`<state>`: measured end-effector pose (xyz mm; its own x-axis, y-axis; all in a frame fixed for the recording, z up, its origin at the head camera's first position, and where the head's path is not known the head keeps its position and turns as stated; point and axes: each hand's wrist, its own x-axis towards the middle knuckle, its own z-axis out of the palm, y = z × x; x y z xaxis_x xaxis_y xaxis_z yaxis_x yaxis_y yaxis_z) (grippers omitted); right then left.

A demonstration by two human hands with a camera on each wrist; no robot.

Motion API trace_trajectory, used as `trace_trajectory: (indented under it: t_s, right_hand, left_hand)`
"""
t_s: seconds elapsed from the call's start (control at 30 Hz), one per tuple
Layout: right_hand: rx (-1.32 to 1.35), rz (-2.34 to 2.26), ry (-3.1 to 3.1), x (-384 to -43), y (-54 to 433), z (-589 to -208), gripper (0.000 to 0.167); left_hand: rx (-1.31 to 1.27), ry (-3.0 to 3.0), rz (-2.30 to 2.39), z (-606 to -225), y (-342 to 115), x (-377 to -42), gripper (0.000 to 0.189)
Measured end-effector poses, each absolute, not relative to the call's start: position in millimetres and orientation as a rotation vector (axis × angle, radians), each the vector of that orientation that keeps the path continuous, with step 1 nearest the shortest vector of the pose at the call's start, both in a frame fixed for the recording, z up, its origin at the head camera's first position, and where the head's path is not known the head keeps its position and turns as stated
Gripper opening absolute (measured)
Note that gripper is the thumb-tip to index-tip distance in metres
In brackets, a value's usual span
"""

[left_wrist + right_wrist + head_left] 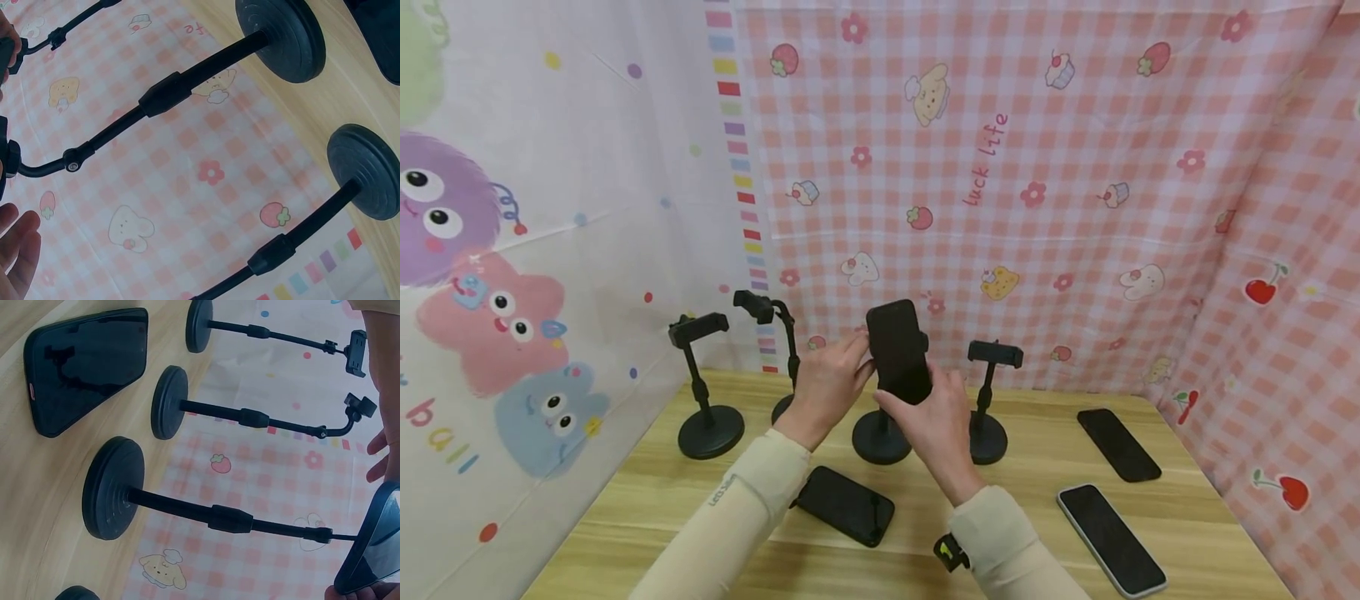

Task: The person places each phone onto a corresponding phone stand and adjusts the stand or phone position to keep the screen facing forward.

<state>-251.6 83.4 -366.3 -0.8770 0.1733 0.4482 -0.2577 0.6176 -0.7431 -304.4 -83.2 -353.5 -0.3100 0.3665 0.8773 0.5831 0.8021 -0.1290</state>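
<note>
A dark smartphone (897, 350) stands upright and slightly tilted at the top of a black phone stand (880, 439), hiding most of its clamp. My right hand (936, 417) grips the phone's lower right, the thumb along its front edge. In the right wrist view, fingertips (365, 592) reach under the phone (375, 544). My left hand (831, 375) is at the phone's left edge, its thumb and forefinger closing on the clamp's left end, which they cover. Other left fingers (25, 247) hang apart below the clamp (9, 159) in the left wrist view.
Two more black phone stands (711, 432) stand to the left, one with a bent neck (786, 321). Another stand (988, 437) is at right. A black phone (846, 506) lies before me; two phones (1118, 444) lie at right, the nearer (1111, 537) in a pale case.
</note>
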Motion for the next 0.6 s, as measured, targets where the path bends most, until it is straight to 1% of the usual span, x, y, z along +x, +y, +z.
trace_trajectory:
  t_s: [0.17,0.47,0.6]
  right_hand:
    - [0.044,1.232,-2.365,-256,84,-366,0.073]
    - [0.012,1.320,-2.370,-264,85,-365,0.087]
    - [0.024,1.344,-2.348,-267,85,-365,0.084]
  left_hand:
    - [-0.734,-1.953,-0.262,-352,-81,-303,0.021]
    - [-0.778,-1.952,-0.260,-350,-79,-303,0.022]
    - [-0.789,-1.938,-0.258,-352,-78,-307,0.023]
